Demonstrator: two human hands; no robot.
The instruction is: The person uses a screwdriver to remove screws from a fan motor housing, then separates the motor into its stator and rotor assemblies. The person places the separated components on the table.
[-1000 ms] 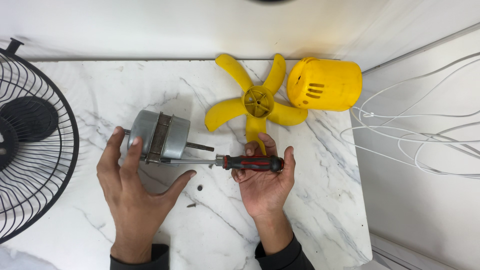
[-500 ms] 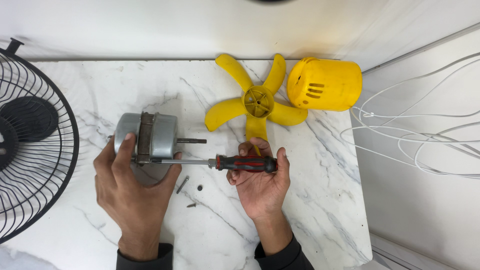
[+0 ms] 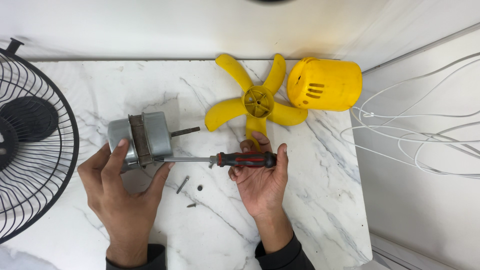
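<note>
Cylindrical metal motor (image 3: 142, 138), shifted left.

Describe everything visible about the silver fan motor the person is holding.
The fan motor is a squat cylinder of dull silver metal with a darker brown band around its middle. A thin dark shaft sticks out of its right end. It lies on its side on the marble table, shaft pointing right toward the yellow fan blade. The left hand steadies it from below, finger and thumb on its body. The screwdriver, held by the right hand, meets its lower right edge.
</note>
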